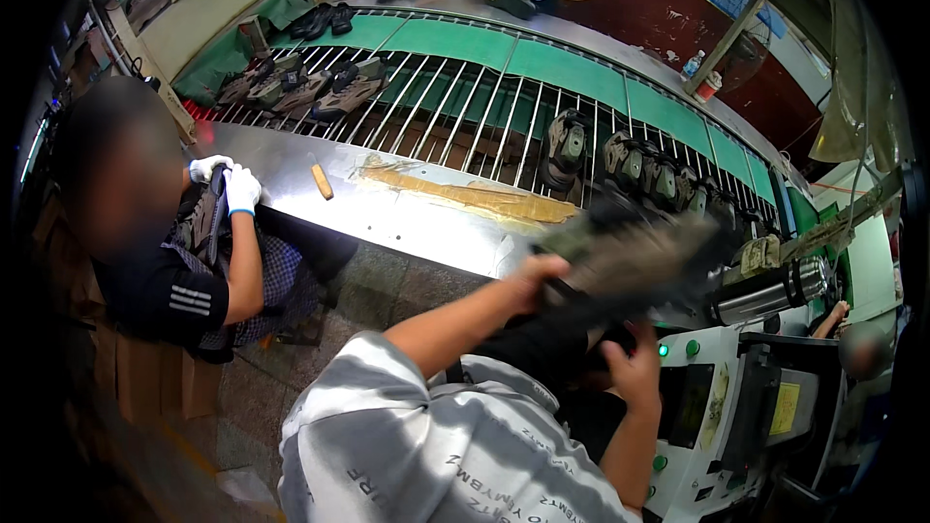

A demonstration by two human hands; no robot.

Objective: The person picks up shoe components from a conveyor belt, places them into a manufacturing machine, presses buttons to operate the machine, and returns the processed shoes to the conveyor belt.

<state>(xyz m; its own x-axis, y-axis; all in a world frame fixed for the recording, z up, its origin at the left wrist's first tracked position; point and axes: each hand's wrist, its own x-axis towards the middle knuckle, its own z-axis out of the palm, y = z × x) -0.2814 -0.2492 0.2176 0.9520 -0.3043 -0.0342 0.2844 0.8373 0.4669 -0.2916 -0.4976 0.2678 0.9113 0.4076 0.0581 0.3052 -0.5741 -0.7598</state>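
A brown-grey shoe [639,257] with olive parts is held up in front of me, smeared by motion. My left hand [539,279] is closed around its left end. Just below the shoe is my right hand [635,365], thumb apart from the fingers. Dark material lies beside its fingertips, and blur hides whether it grips anything. Past the shoe, several similar shoes [625,160] stand in a row on the metal-bar rack [465,116]. Another shoe [564,150] stands on the bars to their left.
A metal ledge [426,232] with brown tape and a small tan block [322,181] borders the rack. At right are a machine with green buttons [692,348] and a steel flask [770,291]. A gloved co-worker [232,184] holds a shoe at left; two others work across the rack.
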